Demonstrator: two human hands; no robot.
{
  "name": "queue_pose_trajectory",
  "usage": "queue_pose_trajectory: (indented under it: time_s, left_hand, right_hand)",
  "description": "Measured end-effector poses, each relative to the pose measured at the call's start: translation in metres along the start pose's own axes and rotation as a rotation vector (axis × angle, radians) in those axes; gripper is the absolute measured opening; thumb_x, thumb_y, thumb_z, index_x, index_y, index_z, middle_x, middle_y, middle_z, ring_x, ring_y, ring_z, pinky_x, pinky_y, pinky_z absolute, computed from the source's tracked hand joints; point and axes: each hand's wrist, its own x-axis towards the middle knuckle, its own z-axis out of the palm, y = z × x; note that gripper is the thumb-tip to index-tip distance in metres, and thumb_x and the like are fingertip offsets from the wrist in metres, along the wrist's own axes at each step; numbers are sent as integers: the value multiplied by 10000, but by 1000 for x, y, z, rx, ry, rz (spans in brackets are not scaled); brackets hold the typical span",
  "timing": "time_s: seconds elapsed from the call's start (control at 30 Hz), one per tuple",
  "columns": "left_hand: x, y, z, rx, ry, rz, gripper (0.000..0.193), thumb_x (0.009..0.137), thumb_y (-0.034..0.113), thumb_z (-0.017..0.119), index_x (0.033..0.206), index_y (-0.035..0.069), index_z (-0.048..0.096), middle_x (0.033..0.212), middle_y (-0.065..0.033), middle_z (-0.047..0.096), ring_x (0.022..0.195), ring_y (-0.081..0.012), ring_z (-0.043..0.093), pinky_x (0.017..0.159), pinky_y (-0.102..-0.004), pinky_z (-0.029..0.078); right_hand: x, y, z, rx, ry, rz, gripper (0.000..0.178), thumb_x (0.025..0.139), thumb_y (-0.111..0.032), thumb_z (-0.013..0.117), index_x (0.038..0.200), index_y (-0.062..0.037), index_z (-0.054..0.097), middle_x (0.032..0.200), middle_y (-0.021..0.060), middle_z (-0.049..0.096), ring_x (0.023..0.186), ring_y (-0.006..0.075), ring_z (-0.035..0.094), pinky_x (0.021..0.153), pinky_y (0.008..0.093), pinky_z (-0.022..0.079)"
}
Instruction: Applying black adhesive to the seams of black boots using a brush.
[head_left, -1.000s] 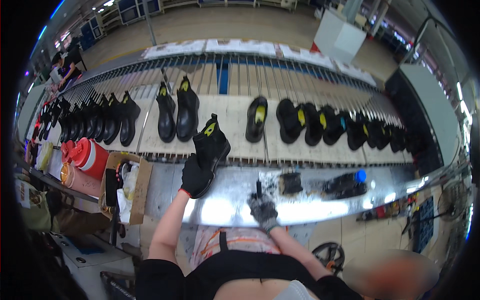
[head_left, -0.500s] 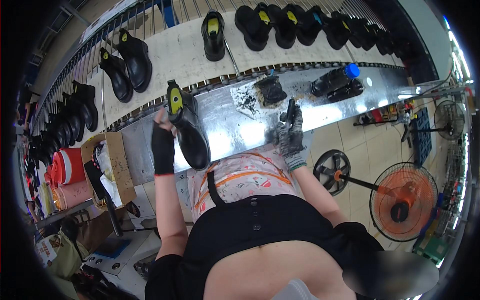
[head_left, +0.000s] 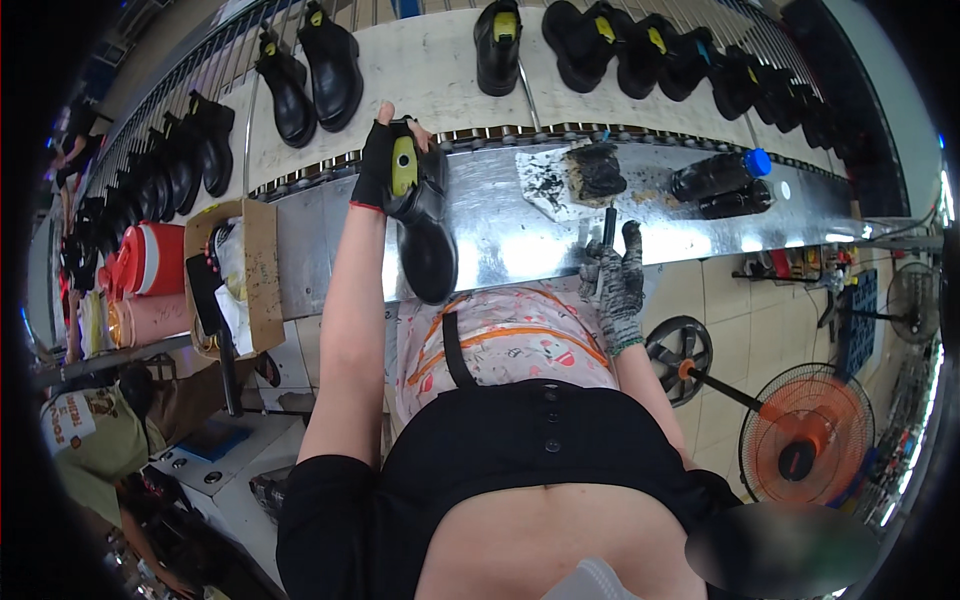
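Observation:
A black ankle boot (head_left: 428,262) with a yellow-green inner lining stands on the metal bench, toe toward me. My left hand (head_left: 374,180), in a black fingerless glove, grips the boot's upper end, with bare fingertips around its opening. My right hand (head_left: 622,290), in a grey knit glove, is above the bench's front edge. A slim black stick-like tool (head_left: 610,228) sits in its grip, some fingers stretched out; the tool's lower end is hidden. Beyond it, a black-stained pad (head_left: 597,172) lies on a smeared white sheet (head_left: 541,188).
Dark bottles, one with a blue cap (head_left: 712,176), lie at the bench's right. More black boots (head_left: 332,75) stand on the pale conveyor (head_left: 425,75) behind. A cardboard box (head_left: 262,275) and a red jug (head_left: 150,262) are at left; an orange fan (head_left: 805,430) stands right.
My left hand has moved from beside the boot up onto its top and taken hold. The view has shifted, so the bench appears farther right. The black tool stays in my right hand.

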Motion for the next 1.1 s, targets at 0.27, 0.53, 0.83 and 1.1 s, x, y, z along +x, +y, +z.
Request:
queue_pose_trajectory:
  time_s: [0.27,0.53,0.83,1.1]
  left_hand:
    - [-66,66,62,-434,-184,384,710,923,624,251,493,77,395,602,-52,408,882,-204,410,897,-275,317]
    - [-64,68,74,-201,-345,419,790,896,673,224,461,61,469,557,-63,475,856,-214,421,891,-304,311]
    - [-58,66,76,-141,-352,385,816,890,685,190,459,51,469,543,-74,476,854,-230,458,888,-310,330]
    - [-53,65,76,-136,-355,379,811,895,679,185,460,53,462,546,-74,482,862,-232,461,881,-314,337]
  right_hand:
    - [-20,-4,4,-65,-163,83,212,887,-132,586,1070,-92,488,939,140,628,543,128,556,416,234,463]
    - [-26,-109,55,-551,-789,-212,610,751,-38,639,1325,-63,433,1196,148,555,962,195,583,772,299,501]
    - [-32,-138,89,-1330,-868,-861,544,777,20,482,1296,-143,501,1249,131,538,1153,332,502,971,401,420]
    - [-24,-142,93,-1287,-930,-851,581,745,38,490,1296,-146,500,1249,129,541,1140,334,506,945,395,434]
